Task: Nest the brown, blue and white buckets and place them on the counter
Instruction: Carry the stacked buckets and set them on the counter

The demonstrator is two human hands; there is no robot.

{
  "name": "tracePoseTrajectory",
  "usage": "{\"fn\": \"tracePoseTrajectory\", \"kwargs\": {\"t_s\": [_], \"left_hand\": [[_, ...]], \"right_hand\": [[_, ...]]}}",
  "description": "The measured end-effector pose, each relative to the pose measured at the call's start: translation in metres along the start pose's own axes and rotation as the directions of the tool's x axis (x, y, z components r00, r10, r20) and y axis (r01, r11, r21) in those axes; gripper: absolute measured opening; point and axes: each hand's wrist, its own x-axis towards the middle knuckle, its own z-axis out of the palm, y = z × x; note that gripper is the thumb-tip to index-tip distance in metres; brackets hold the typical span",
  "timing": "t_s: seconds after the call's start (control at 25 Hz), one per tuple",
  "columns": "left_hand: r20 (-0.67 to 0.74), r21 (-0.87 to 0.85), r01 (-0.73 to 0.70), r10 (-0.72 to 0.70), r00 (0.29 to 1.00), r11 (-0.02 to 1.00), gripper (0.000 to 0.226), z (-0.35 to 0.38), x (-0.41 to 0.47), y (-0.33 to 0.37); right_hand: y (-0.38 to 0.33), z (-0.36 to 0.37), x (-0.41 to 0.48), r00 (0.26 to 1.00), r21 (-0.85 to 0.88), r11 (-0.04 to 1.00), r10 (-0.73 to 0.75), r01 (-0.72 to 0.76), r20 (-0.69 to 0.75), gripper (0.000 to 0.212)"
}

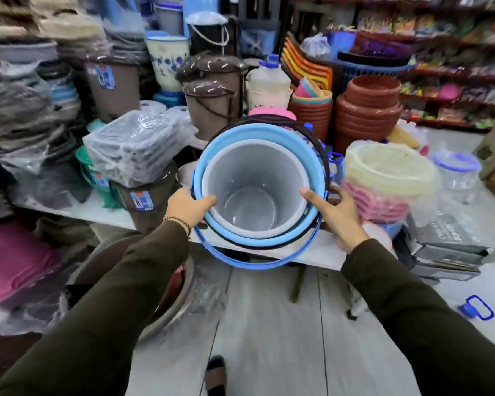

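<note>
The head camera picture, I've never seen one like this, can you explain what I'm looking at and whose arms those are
There is no machine here. A person wears a wide-angle camera on the head, looking forward and down, so the two dark-sleeved arms are their own. The wide lens bends the edges of the picture.

The left hand and right hand grip opposite sides of a nested stack: a white bucket sits inside a blue bucket, which sits in a dark outer one, the brown bucket, of which only the rim shows. A blue handle hangs below.

The stack is held at the front edge of a white counter crowded with shop goods: wrapped trays, terracotta-coloured pots and pale baskets. Whether it already rests on the counter is unclear.
</note>
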Motion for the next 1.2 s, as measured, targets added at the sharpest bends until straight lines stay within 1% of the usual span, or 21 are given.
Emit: {"fn": "tracePoseTrajectory", "kwargs": {"t_s": [0.08,0.12,0.16,0.28,0.4,0.52,0.6,0.64,0.68,0.76,0.8,0.88,0.92,0.96,1.04,1.12,1.2], "left_hand": [[-0.016,0.013,-0.031,0.031,0.999,0.999,0.041,0.000,0.043,0.024],[-0.018,0.026,-0.049,0.050,0.999,0.998,0.037,0.000,0.069,0.036],[-0.014,0.026,-0.053,0.053,0.998,0.998,0.034,0.001,0.089,0.045],[0.017,0.029,-0.045,0.044,0.999,0.999,0.044,0.007,0.158,0.063],[0.091,0.063,0.007,-0.012,0.996,0.998,0.048,0.017,0.220,0.066],[0.143,0.097,0.075,-0.088,0.986,0.992,0.053,0.033,0.271,0.050],[0.178,0.151,0.104,-0.130,0.975,0.983,0.047,0.047,0.287,0.035],[0.201,0.152,0.136,-0.165,0.966,0.979,0.043,0.056,0.293,0.027],[0.229,0.134,0.173,-0.201,0.953,0.976,0.043,0.065,0.301,0.017],[0.249,0.103,0.264,-0.281,0.927,0.959,0.057,0.086,0.319,-0.008],[0.253,0.106,0.299,-0.316,0.914,0.948,0.060,0.095,0.325,-0.019],[0.251,0.149,0.338,-0.366,0.896,0.929,0.052,0.112,0.334,-0.040],[0.249,0.177,0.359,-0.395,0.884,0.916,0.046,0.120,0.339,-0.050],[0.247,0.210,0.374,-0.420,0.873,0.903,0.040,0.126,0.341,-0.056],[0.229,0.228,0.421,-0.469,0.853,0.878,0.031,0.137,0.345,-0.073],[0.217,0.205,0.470,-0.508,0.833,0.859,0.037,0.150,0.352,-0.087],[0.212,0.259,0.444,-0.499,0.840,0.858,0.044,0.159,0.358,-0.094]], "right_hand": [[-0.027,0.013,0.038,1.000,0.000,1.000,-0.023,0.023,-0.003,0.065],[-0.038,0.021,0.061,0.999,-0.001,0.999,-0.034,0.034,-0.010,0.062],[-0.046,0.028,0.079,0.999,-0.003,0.999,-0.037,0.037,-0.011,0.063],[-0.060,0.054,0.141,1.000,-0.035,0.999,-0.016,0.015,-0.020,0.077],[-0.051,0.079,0.196,0.997,-0.049,0.997,0.056,-0.059,-0.058,0.097],[-0.026,0.099,0.232,0.986,-0.062,0.986,0.152,-0.156,-0.076,0.097],[-0.004,0.107,0.246,0.971,-0.084,0.970,0.221,-0.229,-0.093,0.099],[0.010,0.109,0.254,0.962,-0.078,0.962,0.255,-0.263,-0.096,0.099],[0.024,0.112,0.264,0.955,-0.076,0.954,0.282,-0.289,-0.091,0.096],[0.048,0.120,0.279,0.934,-0.097,0.931,0.346,-0.353,-0.086,0.083],[0.059,0.122,0.285,0.924,-0.108,0.918,0.373,-0.381,-0.084,0.073],[0.081,0.125,0.295,0.902,-0.123,0.894,0.426,-0.432,-0.070,0.054],[0.094,0.127,0.303,0.889,-0.148,0.877,0.453,-0.457,-0.066,0.049],[0.105,0.128,0.310,0.872,-0.184,0.853,0.485,-0.488,-0.066,0.047],[0.125,0.128,0.319,0.841,-0.256,0.805,0.537,-0.535,-0.066,0.052],[0.144,0.130,0.333,0.815,-0.371,0.744,0.575,-0.557,-0.071,0.057],[0.148,0.133,0.341,0.820,-0.504,0.687,0.566,-0.523,-0.079,0.051]]}}
